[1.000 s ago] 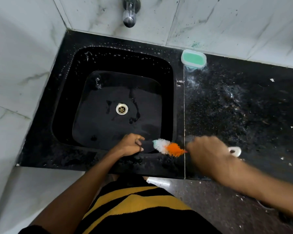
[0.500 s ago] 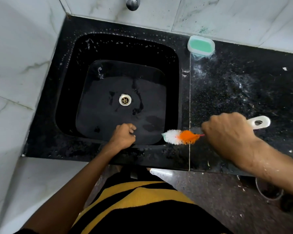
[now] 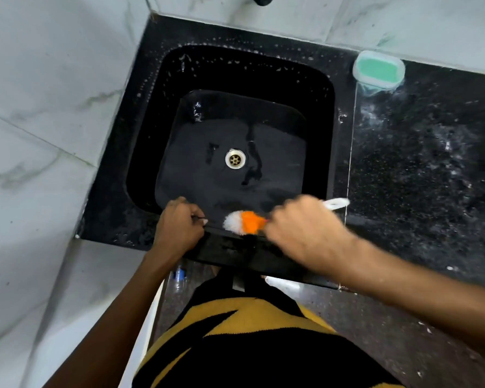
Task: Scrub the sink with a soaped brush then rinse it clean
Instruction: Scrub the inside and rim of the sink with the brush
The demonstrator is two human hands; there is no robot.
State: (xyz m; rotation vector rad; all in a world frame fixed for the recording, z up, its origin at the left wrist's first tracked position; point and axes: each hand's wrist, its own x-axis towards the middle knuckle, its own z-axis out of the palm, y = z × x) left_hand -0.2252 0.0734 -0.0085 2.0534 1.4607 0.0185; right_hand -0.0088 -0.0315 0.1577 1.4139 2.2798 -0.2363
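Head view: scrubbing step under way. Right hand (image 3: 305,229) wrapped round the brush (image 3: 245,223) handle, bristles on the near rim of the sink (image 3: 331,113). Left hand (image 3: 178,225) curled over that rim, bracing. Next, probably: working the basin floor and walls, then rinsing. Soap dish (image 3: 379,70) on the tabletop (image 3: 420,163).

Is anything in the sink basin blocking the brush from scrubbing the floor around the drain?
Nothing visible: the black sink floor around the metal drain is bare. The orange-and-white brush, held by the right hand, sits at the near rim.
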